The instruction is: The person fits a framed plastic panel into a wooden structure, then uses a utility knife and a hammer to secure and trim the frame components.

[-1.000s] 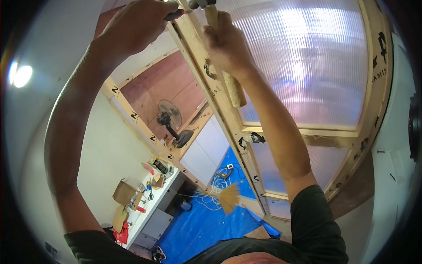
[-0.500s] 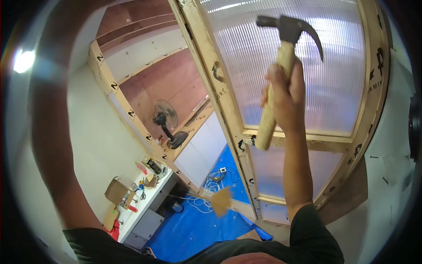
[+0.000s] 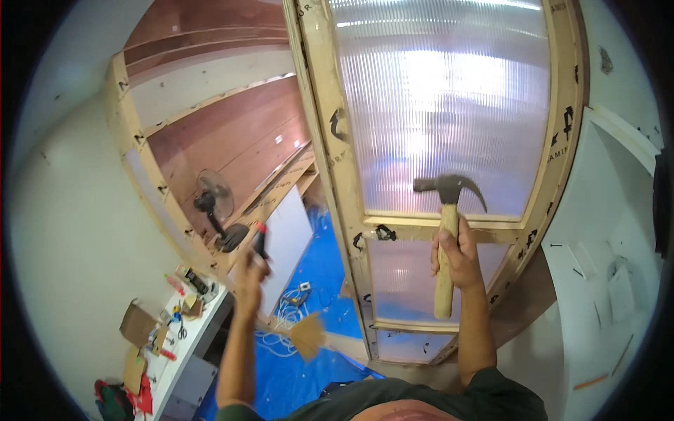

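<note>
In my right hand (image 3: 456, 256) is a claw hammer (image 3: 444, 295), gripped by its pale wooden handle. Its dark head points up, with the claw curving to the right. Behind it stands a wooden-framed door (image 3: 460, 231) with ribbed translucent panels, and the hammer looks apart from it. My left hand (image 3: 250, 277) is raised on the left, closed around a black-and-red handled tool (image 3: 260, 242). The red end sticks up above the fingers; the rest is hidden, so its exact kind does not show.
A desk fan (image 3: 214, 210) stands on a wooden ledge at the left. Below it, a white counter (image 3: 189, 344) carries scissors, bottles and an open cardboard box (image 3: 137, 323). A broom (image 3: 307, 335) and coiled white cable lie over a blue tarp (image 3: 281, 382). At right is a white shelf (image 3: 597, 302) with nails.
My right hand has lowered the hammer from high on the door. My left arm, earlier stretched up beyond the view, has come down, and its hand now shows with the black-and-red tool.
</note>
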`<state>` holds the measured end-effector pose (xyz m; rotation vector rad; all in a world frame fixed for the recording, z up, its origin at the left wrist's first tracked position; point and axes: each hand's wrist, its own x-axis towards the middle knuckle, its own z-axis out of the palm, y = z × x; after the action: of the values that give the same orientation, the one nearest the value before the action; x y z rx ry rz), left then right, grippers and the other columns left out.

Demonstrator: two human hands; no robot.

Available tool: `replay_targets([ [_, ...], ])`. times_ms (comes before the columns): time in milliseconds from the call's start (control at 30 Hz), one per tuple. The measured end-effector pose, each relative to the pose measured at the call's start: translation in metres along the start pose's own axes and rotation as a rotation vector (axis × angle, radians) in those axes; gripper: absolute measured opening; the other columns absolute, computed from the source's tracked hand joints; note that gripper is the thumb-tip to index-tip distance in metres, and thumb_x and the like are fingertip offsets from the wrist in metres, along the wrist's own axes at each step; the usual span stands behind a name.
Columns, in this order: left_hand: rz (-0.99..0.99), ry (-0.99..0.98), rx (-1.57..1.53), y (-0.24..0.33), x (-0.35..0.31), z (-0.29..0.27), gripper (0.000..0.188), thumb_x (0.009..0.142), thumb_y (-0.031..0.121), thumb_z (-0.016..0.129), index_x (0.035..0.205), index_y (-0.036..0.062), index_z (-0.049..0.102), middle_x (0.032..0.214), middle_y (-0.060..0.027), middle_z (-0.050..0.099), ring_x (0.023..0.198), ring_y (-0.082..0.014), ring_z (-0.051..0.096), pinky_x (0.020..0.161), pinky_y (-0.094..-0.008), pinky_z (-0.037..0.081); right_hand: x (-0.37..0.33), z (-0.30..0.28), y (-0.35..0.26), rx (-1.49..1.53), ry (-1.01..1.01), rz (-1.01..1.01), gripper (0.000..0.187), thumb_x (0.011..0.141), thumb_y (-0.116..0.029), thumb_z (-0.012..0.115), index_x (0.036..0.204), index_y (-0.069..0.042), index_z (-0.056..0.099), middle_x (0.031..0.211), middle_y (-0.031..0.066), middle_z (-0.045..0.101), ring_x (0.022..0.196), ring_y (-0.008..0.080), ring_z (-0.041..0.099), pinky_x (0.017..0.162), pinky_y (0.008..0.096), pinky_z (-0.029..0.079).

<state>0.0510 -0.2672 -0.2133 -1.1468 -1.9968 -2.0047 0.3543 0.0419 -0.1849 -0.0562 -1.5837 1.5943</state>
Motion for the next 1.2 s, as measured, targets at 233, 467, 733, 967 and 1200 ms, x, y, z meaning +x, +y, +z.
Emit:
replay_targets([
  [233,-0.006,-0.393,-0.161,-0.082,-0.073,0.076,0.060,0.096,0.017,0.074,0.149,0.0022,0.051,0.124,-0.0115,0.060,0.113,-0.0203,0.060,0.098,-0.0322,0.048,-0.037,0.001,0.019,-0.031,0.056,0.118,0.044,0.108,-0.020,0.053,0.147,-0.002,0.043,0.086,0.0073,0.058,0.057,0.0153,0.058,0.053,0.0299,0.052],
  [467,0.252,-0.657,0.008,-0.073,-0.048,0.116,0.056,0.086,0.011,0.081,0.136,0.0021,0.059,0.113,-0.0186,0.063,0.101,-0.0359,0.062,0.091,-0.0419,0.050,-0.093,-0.009,-0.020,-0.102,0.190,0.172,0.048,0.106,-0.025,0.059,0.146,-0.001,0.047,0.093,0.0093,0.062,0.071,0.0179,0.066,0.065,0.0314,0.056],
  [733,0.267,-1.095,-0.221,-0.090,-0.081,0.194,0.040,0.088,0.001,0.072,0.127,-0.0021,0.065,0.110,-0.0141,0.063,0.102,-0.0271,0.061,0.092,-0.0361,0.050,-0.169,0.012,-0.028,-0.598,0.468,0.097,0.053,0.094,-0.012,0.077,0.140,-0.002,0.052,0.097,0.0028,0.059,0.080,0.0129,0.059,0.070,0.0286,0.051],
  [967,0.319,-1.510,-0.338,-0.061,-0.126,0.271,0.045,0.093,0.007,0.073,0.135,-0.0036,0.063,0.117,-0.0157,0.063,0.108,-0.0266,0.061,0.098,-0.0346,0.048,-0.300,0.050,-0.049,-0.813,0.827,0.315,0.060,0.080,-0.022,0.081,0.131,0.002,0.063,0.116,0.0176,0.066,0.104,0.0235,0.064,0.091,0.0361,0.050],
  [1200,0.400,-1.302,-0.645,0.069,-0.146,0.357,0.046,0.095,0.017,0.072,0.135,-0.0039,0.064,0.110,-0.0119,0.067,0.099,-0.0217,0.063,0.091,-0.0324,0.049,-0.362,0.086,-0.129,-1.007,1.400,0.360,0.062,0.087,-0.031,0.081,0.138,-0.001,0.061,0.118,0.0195,0.073,0.104,0.0224,0.071,0.093,0.0375,0.055],
])
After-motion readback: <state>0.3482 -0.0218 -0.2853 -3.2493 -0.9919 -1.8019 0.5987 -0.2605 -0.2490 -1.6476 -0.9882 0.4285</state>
